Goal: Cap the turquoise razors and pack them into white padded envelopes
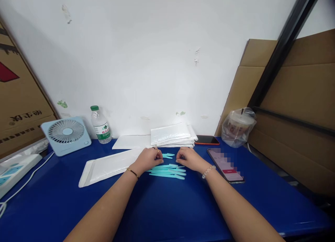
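Note:
Several slim teal eyebrow razors (pixel 167 172) lie side by side on the blue table in front of me. My left hand (pixel 149 159) is closed in a pinch just above their left ends. From behind its fingertips stick out the ends of more teal razors (pixel 169 155), which it seems to grip. To the right, my right hand (pixel 189 158) has its thumb and fingers pressed together, apart from my left hand; whatever it may hold is hidden. A white padded envelope (pixel 107 168) lies flat beside my left hand, partly covered by it.
Behind my hands, a stack of white padded envelopes (pixel 171 133) rests by the wall, next to a dark phone (pixel 207 140). Another phone (pixel 226 166) and a bagged drink cup (pixel 238 127) are right. A blue fan (pixel 66 134), water bottle (pixel 101 126) and power strip (pixel 17 172) stand left.

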Demonstrator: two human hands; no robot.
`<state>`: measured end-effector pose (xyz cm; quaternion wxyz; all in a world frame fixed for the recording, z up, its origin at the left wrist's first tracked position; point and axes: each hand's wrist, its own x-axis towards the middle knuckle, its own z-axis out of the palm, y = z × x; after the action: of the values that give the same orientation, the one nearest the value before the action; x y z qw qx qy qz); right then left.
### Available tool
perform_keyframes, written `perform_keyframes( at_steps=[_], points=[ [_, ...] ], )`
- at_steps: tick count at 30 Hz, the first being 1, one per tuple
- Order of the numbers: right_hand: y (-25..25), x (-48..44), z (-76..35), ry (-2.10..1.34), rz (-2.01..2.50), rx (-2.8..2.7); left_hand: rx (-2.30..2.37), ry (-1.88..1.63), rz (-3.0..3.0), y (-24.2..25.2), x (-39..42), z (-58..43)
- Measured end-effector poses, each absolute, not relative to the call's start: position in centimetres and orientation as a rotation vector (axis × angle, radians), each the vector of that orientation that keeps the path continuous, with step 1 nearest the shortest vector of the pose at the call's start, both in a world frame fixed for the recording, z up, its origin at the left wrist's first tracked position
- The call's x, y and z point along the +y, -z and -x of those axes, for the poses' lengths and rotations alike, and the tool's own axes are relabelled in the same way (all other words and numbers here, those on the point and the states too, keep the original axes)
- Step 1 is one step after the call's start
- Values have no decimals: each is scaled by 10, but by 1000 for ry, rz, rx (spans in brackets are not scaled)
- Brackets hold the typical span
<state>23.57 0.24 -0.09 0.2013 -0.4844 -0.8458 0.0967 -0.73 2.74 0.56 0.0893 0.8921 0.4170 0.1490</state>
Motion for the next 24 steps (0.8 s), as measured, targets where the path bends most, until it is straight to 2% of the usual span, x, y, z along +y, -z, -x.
perform_keyframes(
  at_steps=[8,16,19,24],
  points=[
    [4,-4,-218,-342,1355,-2438,1230,-239,-2558,-1,22,0],
    [3,12,-246,-187,1453,-2240,1398,-516,-2618,-11,33,10],
    [-2,9,-253,-289,1434,-2203,1385,-566,-2598,-11,31,11],
    [-7,-4,-248,-659,1208,-2464,1242,-485,-2568,-13,19,6]
  ],
)
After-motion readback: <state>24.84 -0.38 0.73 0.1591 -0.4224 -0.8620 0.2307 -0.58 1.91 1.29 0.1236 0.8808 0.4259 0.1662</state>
